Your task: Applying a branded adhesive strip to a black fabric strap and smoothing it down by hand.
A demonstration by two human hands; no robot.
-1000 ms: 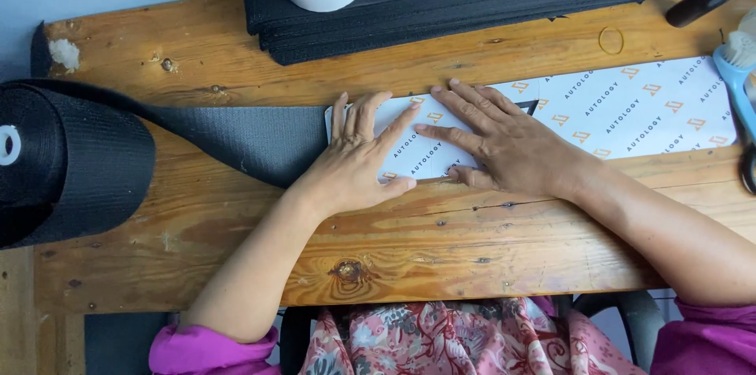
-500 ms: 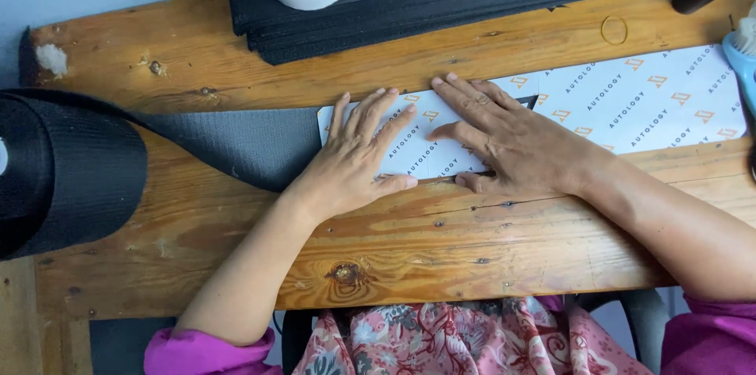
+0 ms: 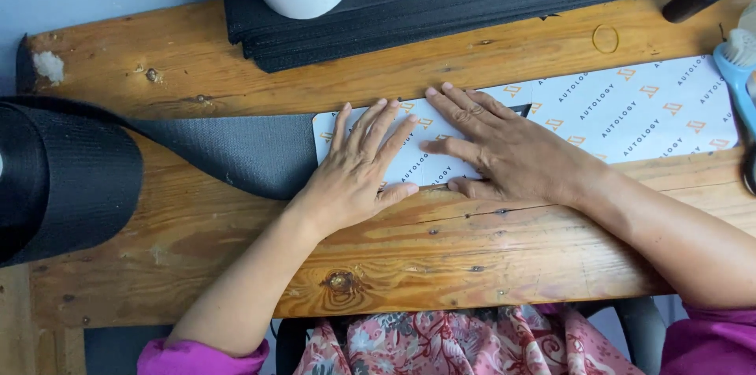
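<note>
Both hands lie flat, fingers spread, neither grip closed on anything. The left hand [image 3: 358,174] presses the near end of a long white paper strip printed with small orange marks [image 3: 630,107], which lies along the worn wooden tabletop [image 3: 441,257]. The right hand [image 3: 504,150] rests just beside it on the same strip, fingertips pointing left. Left of the left hand, grey woven webbing [image 3: 236,150] runs from under the strip to a big black roll [image 3: 63,178]. Beyond the fingers sits a stack of black sheets [image 3: 441,5].
</note>
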